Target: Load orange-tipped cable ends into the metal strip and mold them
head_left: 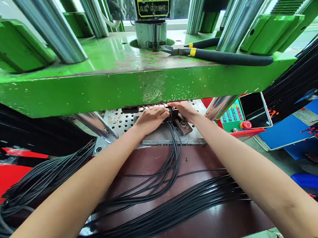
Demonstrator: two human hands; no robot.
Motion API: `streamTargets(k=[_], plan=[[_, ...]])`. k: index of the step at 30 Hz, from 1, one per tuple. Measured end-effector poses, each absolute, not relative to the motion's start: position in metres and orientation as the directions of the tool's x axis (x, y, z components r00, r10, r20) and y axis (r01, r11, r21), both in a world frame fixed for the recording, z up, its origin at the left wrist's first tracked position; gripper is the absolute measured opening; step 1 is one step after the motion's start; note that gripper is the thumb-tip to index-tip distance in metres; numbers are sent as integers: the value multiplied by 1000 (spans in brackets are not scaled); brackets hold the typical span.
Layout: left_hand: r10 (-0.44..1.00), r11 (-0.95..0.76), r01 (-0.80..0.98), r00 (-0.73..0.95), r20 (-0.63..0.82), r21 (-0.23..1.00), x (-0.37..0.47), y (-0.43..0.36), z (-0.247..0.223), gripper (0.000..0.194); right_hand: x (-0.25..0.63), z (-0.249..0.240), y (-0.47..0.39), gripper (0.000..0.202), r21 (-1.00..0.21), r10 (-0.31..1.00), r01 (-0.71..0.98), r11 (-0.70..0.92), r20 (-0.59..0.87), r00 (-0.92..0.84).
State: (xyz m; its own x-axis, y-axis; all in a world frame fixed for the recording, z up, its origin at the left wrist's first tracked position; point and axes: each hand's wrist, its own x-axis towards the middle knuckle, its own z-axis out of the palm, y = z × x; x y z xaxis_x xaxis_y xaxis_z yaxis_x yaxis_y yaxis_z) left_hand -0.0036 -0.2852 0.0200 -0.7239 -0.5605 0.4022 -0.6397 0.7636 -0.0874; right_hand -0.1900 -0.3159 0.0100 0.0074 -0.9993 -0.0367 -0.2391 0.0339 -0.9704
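Both of my arms reach under the green machine plate to a metal mold (184, 126) on the perforated metal bed (124, 127). My left hand (152, 119) lies over the mold's left part, its fingers together and pointing right. At the mold's far right side is my right hand (184, 109), with its fingertips partly hidden by the plate's edge. Between the hands, a bundle of thin black cables (174, 143) runs out of the mold toward me. Whether either hand grips a cable or the mold itself cannot be seen.
Cutting pliers (198, 51) rest on the green plate (91, 91) overhead. More black cables (165, 212) cross the brown tabletop (145, 159), and others hang at left. A control panel (231, 113) with a red button (246, 125) stands right. Steel columns (102, 126) flank the bed.
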Motion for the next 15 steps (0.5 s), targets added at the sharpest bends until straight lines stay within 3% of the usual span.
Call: streamTargets(k=[7, 15], plan=[[-537, 775, -630, -704, 465, -58, 4, -299, 17, 29, -190, 17, -313, 30, -964, -994, -260, 60, -82, 75], [-507, 805, -594, -693, 513, -5, 23, -291, 16, 33, -182, 19, -318, 32, -919, -997, -394, 7, -38, 70]])
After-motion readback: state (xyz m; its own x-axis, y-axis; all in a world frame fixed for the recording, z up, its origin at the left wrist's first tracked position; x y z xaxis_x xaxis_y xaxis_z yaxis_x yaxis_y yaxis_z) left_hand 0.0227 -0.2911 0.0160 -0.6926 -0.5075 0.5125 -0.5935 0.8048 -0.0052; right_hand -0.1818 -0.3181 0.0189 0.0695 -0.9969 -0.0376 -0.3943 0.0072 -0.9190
